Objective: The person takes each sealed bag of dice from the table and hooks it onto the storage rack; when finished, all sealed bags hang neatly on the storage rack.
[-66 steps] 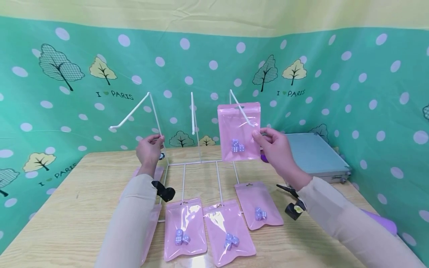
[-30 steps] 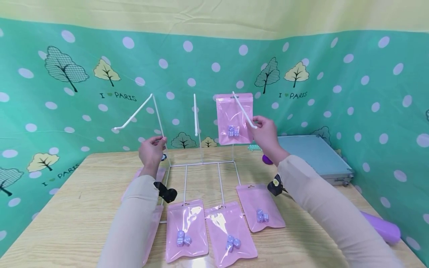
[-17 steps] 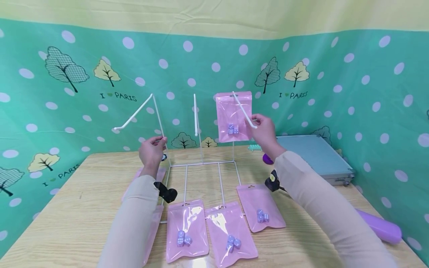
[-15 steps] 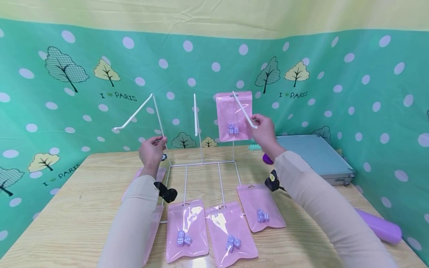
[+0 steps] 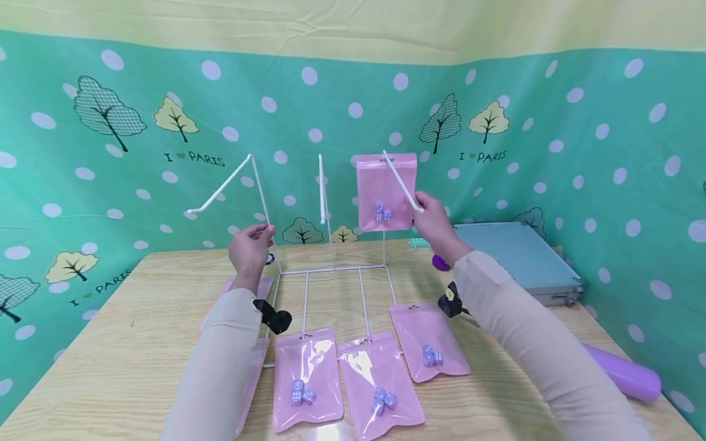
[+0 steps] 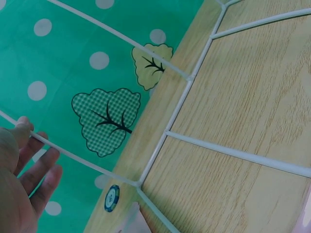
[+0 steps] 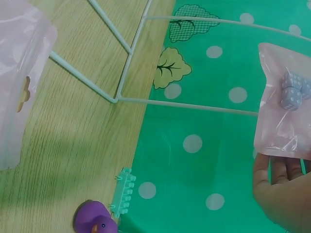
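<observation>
A white wire rack point(image 5: 331, 267) stands on the wooden table point(image 5: 121, 355) with three hooks reaching toward me. My left hand point(image 5: 249, 246) grips its left upright, and the wire crosses my fingers point(image 6: 29, 145) in the left wrist view. A pink bag point(image 5: 380, 184) holding pale purple dice point(image 5: 382, 212) hangs from the right hook. At the bag's lower right corner my right hand point(image 5: 436, 223) pinches it. In the right wrist view the bag point(image 7: 284, 126) hangs just above that hand's fingers point(image 7: 279, 172).
Several more pink dice bags point(image 5: 306, 380) lie flat at the rack's foot and under my left sleeve. A grey-blue case point(image 5: 518, 257) sits at the right rear, a purple tube point(image 5: 623, 370) at the right edge. A purple duck point(image 7: 95, 224) and teal clip point(image 7: 124, 194) lie by the backdrop.
My right hand carried the pink bag up and back along the right hook. In the last half second bag and hand sank slightly. The left hand kept its hold on the rack.
</observation>
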Action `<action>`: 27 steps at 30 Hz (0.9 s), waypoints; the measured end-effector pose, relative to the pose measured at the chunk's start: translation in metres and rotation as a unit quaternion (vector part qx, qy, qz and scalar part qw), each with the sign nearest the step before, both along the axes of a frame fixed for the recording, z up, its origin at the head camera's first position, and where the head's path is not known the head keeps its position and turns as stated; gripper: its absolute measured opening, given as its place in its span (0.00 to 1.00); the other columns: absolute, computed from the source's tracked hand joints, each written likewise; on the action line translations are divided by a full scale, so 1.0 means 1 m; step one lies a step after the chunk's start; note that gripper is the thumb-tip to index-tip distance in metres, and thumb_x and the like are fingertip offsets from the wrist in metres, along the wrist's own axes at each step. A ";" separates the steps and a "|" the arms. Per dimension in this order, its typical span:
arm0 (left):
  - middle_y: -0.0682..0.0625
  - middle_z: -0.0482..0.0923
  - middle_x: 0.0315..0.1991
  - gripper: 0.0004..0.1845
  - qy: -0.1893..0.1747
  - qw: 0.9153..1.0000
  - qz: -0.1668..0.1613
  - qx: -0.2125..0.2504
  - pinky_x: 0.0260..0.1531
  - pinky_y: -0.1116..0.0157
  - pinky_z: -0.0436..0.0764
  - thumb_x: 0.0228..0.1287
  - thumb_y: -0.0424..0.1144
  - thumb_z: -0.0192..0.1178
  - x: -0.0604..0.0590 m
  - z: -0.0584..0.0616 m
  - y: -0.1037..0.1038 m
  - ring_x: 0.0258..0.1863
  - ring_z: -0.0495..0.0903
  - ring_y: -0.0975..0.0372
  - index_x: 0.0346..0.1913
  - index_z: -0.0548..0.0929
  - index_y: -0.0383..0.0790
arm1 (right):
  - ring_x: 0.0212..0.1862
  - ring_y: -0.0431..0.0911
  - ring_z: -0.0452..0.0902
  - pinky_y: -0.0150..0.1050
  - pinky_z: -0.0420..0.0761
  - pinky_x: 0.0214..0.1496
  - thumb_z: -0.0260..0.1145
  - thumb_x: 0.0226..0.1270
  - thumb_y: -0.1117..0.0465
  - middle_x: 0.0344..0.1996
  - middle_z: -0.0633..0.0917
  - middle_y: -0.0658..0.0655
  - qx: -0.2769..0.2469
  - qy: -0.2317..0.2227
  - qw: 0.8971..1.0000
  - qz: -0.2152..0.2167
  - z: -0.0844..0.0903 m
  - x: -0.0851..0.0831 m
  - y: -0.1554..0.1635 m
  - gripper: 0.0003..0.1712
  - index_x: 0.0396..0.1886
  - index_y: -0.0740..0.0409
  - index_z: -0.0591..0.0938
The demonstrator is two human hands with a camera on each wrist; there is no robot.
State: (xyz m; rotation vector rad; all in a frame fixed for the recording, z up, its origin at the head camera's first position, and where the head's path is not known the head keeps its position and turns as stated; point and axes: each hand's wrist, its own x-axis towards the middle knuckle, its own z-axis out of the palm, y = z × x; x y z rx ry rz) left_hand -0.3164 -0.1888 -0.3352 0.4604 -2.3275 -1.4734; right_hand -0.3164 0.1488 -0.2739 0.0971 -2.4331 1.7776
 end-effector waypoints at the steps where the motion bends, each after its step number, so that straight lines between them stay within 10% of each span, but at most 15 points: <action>1: 0.40 0.85 0.54 0.19 0.000 1.000 0.000 0.001 0.38 0.67 0.80 0.75 0.47 0.61 0.000 0.000 0.000 0.50 0.87 0.50 0.61 0.84 0.40 | 0.38 0.45 0.67 0.31 0.71 0.38 0.46 0.84 0.64 0.42 0.75 0.59 0.001 -0.001 1.000 0.002 0.000 0.000 0.000 0.17 0.62 0.67 0.75; 9: 0.41 0.85 0.55 0.19 -0.002 1.000 -0.001 0.006 0.45 0.61 0.83 0.76 0.46 0.60 0.002 0.001 0.001 0.51 0.86 0.50 0.61 0.83 0.41 | 0.41 0.47 0.67 0.36 0.74 0.46 0.45 0.85 0.61 0.43 0.72 0.59 0.011 0.001 1.000 0.011 -0.002 -0.001 0.000 0.14 0.48 0.67 0.73; 17: 0.40 0.84 0.56 0.19 0.000 1.000 -0.006 0.011 0.50 0.57 0.83 0.76 0.46 0.60 0.002 0.003 0.001 0.52 0.86 0.49 0.62 0.83 0.40 | 0.33 0.46 0.67 0.35 0.70 0.34 0.48 0.84 0.58 0.42 0.76 0.61 0.095 0.001 0.995 0.015 -0.005 0.001 0.010 0.21 0.66 0.65 0.73; 27: 0.40 0.84 0.56 0.19 -0.001 1.000 -0.004 0.011 0.52 0.56 0.82 0.76 0.46 0.60 0.002 0.002 0.001 0.52 0.86 0.50 0.62 0.82 0.40 | 0.56 0.56 0.75 0.49 0.77 0.58 0.55 0.82 0.54 0.57 0.78 0.65 0.135 0.003 0.991 0.008 -0.005 0.008 0.030 0.24 0.68 0.62 0.71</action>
